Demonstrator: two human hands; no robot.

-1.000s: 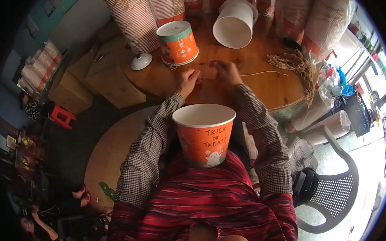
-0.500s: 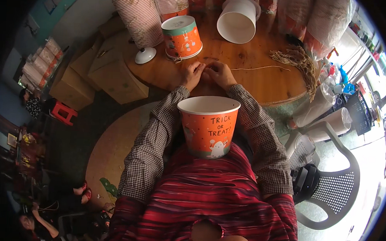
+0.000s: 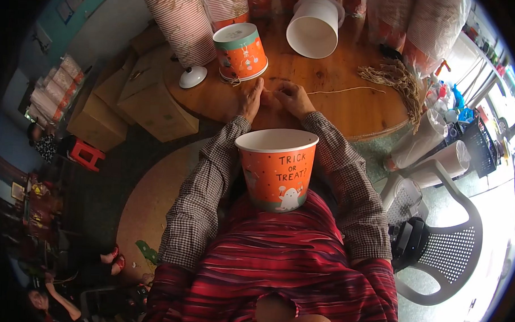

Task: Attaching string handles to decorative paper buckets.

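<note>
Over the near edge of the round wooden table, my left hand (image 3: pixel 251 101) has its fingers stretched and partly apart. Close on its right, my right hand (image 3: pixel 294 100) is closed with bent fingers on a thin beige cord (image 3: pixel 346 90). The cord trails right across the tabletop; its end between my hands is too small to make out. An orange paper bucket (image 3: pixel 277 170) with a white rim and a ghost print rests upright on my lap, between my forearms. Beyond my left hand, a similar bucket (image 3: pixel 242 52) stands upside down, with a small cord loop (image 3: pixel 231 80) at its rim.
A white bucket (image 3: pixel 313 31) lies on its side at the back, near tall stacks of buckets (image 3: pixel 180 22). A white lid (image 3: pixel 193 77) sits at left; a cord bundle (image 3: pixel 395 86) hangs over the right edge. Cardboard boxes (image 3: pixel 157 103) and a grey chair (image 3: pixel 450 247) flank the table.
The fingers of my left hand have straightened and drawn slightly apart from my right hand. My right hand and the bucket on my lap have hardly moved.
</note>
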